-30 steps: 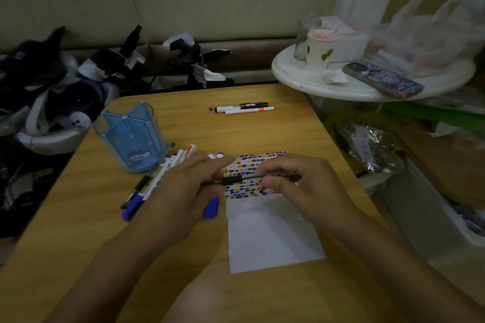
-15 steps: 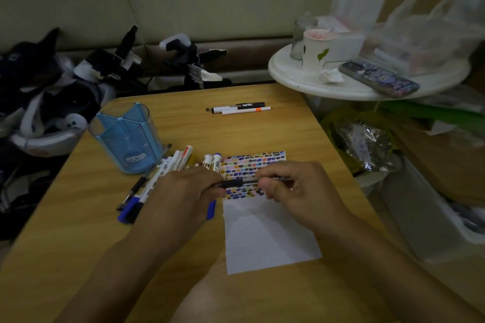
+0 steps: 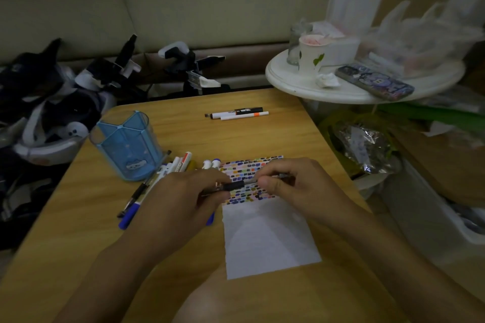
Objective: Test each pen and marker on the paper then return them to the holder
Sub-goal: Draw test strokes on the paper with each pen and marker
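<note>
Both my hands pinch one pen [image 3: 237, 185] over the paper [image 3: 267, 231]: left hand [image 3: 181, 196] and right hand [image 3: 294, 186] clamp its ends. The holder [image 3: 126, 144] stands at ten o'clock.

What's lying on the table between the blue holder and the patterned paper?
In the head view, a loose row of pens and markers lies between the blue holder and the paper; the left hand covers the nearer ends.

1. Left hand [image 3: 181, 200]: reaches in from 7 o'clock, back up, fingers curled round one end of a dark pen [image 3: 233, 186].
2. Right hand [image 3: 294, 186]: enters from 4 o'clock, thumb and fingertips pinching the pen's other end.
</note>
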### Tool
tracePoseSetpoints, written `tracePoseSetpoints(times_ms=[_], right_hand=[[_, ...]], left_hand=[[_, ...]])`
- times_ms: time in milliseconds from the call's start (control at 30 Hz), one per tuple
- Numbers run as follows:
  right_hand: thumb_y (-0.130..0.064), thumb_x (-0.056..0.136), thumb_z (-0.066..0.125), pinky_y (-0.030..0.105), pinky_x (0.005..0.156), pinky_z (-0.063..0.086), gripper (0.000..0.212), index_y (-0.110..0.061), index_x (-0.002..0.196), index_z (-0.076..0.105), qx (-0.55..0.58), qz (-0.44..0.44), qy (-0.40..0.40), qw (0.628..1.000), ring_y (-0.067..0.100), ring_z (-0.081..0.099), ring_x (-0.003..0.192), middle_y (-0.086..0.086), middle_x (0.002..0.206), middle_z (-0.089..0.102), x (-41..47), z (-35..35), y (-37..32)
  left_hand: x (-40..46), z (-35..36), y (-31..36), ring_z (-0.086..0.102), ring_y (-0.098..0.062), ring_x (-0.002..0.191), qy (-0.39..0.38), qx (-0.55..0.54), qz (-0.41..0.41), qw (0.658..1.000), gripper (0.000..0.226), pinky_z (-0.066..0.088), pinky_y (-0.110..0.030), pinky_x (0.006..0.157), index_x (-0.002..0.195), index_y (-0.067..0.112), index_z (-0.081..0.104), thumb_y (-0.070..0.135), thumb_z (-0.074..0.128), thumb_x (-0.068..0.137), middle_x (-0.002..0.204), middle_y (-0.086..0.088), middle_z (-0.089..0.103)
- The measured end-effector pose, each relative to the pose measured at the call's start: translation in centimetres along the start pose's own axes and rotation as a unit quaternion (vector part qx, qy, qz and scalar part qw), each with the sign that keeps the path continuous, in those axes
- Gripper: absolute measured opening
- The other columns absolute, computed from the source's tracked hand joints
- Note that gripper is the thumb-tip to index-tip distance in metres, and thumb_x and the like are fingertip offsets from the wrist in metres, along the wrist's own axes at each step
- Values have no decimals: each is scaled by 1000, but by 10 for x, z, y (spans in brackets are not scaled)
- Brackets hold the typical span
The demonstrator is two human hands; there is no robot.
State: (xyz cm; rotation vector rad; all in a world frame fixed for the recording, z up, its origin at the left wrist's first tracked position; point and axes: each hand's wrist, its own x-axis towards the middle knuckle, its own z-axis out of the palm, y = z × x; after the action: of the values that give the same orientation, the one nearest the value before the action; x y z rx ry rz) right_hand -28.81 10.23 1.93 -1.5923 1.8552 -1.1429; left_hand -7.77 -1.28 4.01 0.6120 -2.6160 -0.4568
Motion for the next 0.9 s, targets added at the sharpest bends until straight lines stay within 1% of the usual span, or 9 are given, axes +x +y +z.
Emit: tracePoseSetpoints(times_ms=[33, 100, 167, 300, 400, 533, 600, 733, 900], right_hand=[[-27, 92, 70, 16, 69, 45, 12, -37, 93, 73, -6, -5, 6, 1000, -3, 63, 83, -27, 82, 67, 0, 1, 0], [-33, 90, 71, 26, 70, 51, 9, -38, 96, 74, -21, -11, 20, 1000, 3, 62, 84, -19, 90, 67, 1, 4, 2], [-39, 87, 72, 33, 73, 54, 14, -38, 102, 73, -29, -3, 38, 999, 4, 61, 86, -17, 95, 64, 2, 4, 3], [-40, 89, 71, 21, 73, 52, 30, -38, 118, 67, -53, -6, 75, 996, 0, 60, 90, -20, 110, 59, 5, 2, 5], [-35, 93, 67, 19, 78, 54, 36, -38, 128, 61, -38, 0, 101, 994, -5, 59, 98, -20, 124, 53, 5, 1, 7], [-30, 98, 60, 17, 77, 53, 26, -32, 123, 65, -62, 0, 85, 994, -5, 59, 99, -18, 122, 55, 3, 4, 11], [-27, 98, 60, 19, 77, 54, 25, -32, 122, 66, -76, -9, 67, 995, -3, 59, 98, -20, 121, 54, 0, 10, 13], [-27, 97, 62, 25, 80, 54, 26, -32, 122, 66, -107, -17, 40, 993, 0, 59, 97, -21, 124, 53, -3, 18, 18], [-29, 97, 62, 25, 80, 53, 23, -34, 119, 68, -126, -21, 37, 991, 0, 59, 98, -24, 123, 52, -1, 20, 24]], left_hand=[[0, 1, 0, 58, 5, 77, -8, 5, -5, 1000, 17, 40, -10, 58, 105, 36, 68, 38, 65, 88, 79, 29, 57], [1, 4, -1, 56, 0, 82, -18, 15, -2, 1000, 17, 43, -14, 62, 100, 35, 66, 45, 60, 87, 85, 23, 58], [1, 6, -3, 54, -1, 83, -21, 18, 0, 1000, 18, 44, -17, 64, 100, 36, 66, 47, 59, 87, 88, 20, 55], [-2, 6, -5, 53, -3, 83, -5, 12, -9, 1000, 26, 42, -17, 63, 117, 40, 61, 39, 56, 92, 88, 24, 51], [-3, 4, -8, 51, -6, 77, 24, 11, -26, 999, 34, 38, -15, 59, 127, 46, 51, 32, 52, 96, 89, 28, 50], [-3, 4, -17, 50, -5, 68, 68, 66, -77, 992, 11, 43, -25, 52, 101, 35, 52, 30, 43, 99, 86, 14, 49], [-2, 8, -22, 48, -5, 69, 47, 105, -100, 988, 13, 40, -26, 53, 97, 33, 48, 34, 35, 99, 87, 11, 47], [0, 16, -32, 50, -8, 80, -25, 159, -156, 975, 21, 40, -25, 63, 109, 31, 48, 37, 30, 101, 97, 7, 51], [1, 19, -32, 53, -9, 86, -39, 201, -147, 968, 22, 48, -26, 70, 117, 35, 49, 39, 33, 102, 100, 10, 57]])
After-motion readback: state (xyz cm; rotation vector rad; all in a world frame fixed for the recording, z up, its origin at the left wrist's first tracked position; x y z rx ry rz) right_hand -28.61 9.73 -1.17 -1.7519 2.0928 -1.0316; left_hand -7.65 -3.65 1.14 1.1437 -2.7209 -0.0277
